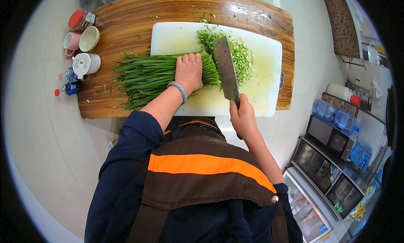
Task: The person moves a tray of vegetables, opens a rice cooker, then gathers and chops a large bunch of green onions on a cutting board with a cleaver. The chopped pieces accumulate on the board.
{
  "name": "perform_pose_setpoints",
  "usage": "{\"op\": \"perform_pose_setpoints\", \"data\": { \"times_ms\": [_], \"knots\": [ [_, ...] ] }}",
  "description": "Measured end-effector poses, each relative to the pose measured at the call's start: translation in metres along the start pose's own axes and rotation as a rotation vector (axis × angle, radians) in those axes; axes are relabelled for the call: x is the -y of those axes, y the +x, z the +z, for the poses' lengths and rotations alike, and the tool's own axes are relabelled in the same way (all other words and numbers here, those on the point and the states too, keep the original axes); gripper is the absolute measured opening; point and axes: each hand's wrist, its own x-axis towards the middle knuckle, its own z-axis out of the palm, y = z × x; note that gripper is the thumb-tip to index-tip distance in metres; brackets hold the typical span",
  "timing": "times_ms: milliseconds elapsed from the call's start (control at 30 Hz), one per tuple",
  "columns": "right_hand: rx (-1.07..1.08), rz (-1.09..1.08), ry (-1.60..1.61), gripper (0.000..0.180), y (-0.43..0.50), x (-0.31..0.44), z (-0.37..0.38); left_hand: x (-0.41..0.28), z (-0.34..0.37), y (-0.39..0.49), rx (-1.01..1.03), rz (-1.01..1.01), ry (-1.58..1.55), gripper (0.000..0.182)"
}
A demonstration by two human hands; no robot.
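A thick bunch of Chinese chives (148, 69) lies across the left part of a white plastic cutting board (265, 85), its leafy ends reaching over the wooden table. My left hand (189, 69) presses down on the bunch near its cut end, fingers together. In my right hand (244, 117) is the handle of a cleaver (226, 66). The broad blade stands just right of the cut end and hides some of what lies beneath. Chopped chives (241, 58), green and whitish, are heaped behind and to the right of the blade.
Along the wooden table's (126, 22) left edge stand a red-lidded jar (81, 19), a pink mug (72, 42), a pale bowl (89, 38), a white lidded pot (86, 65) and plastic bottles (71, 88). Chive bits lie behind the board. A microwave oven (331, 137) is at far right.
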Motion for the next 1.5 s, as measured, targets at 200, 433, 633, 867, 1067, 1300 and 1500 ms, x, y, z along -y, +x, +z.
{"op": "perform_pose_setpoints", "data": {
  "times_ms": [200,433,633,867,1067,1300,1500],
  "knots": [
    [0.048,0.006,-0.207,0.022,0.021,0.004,0.017,0.002,-0.003,0.0,0.012,0.013,-0.009,0.092],
    [0.141,0.013,-0.235,0.02,0.037,-0.001,0.008,0.002,0.0,0.001,-0.046,0.013,-0.001,0.073],
    [0.046,-0.138,-0.248,0.024,0.11,-0.007,0.063,0.004,0.004,0.003,-0.087,0.032,-0.057,0.072],
    [0.018,-0.1,-0.18,0.022,0.102,0.004,0.041,0.004,-0.001,0.001,-0.034,0.021,-0.074,0.077],
    [0.035,0.023,-0.01,0.019,0.028,0.004,-0.003,0.002,0.001,0.001,-0.018,0.005,-0.042,0.084],
    [0.011,0.074,-0.042,0.019,-0.022,-0.012,0.023,0.002,0.003,0.001,-0.025,-0.005,-0.045,0.084],
    [0.013,0.061,-0.21,0.02,0.016,-0.028,0.067,0.002,0.001,-0.001,-0.02,0.006,-0.067,0.083]
  ]
}}
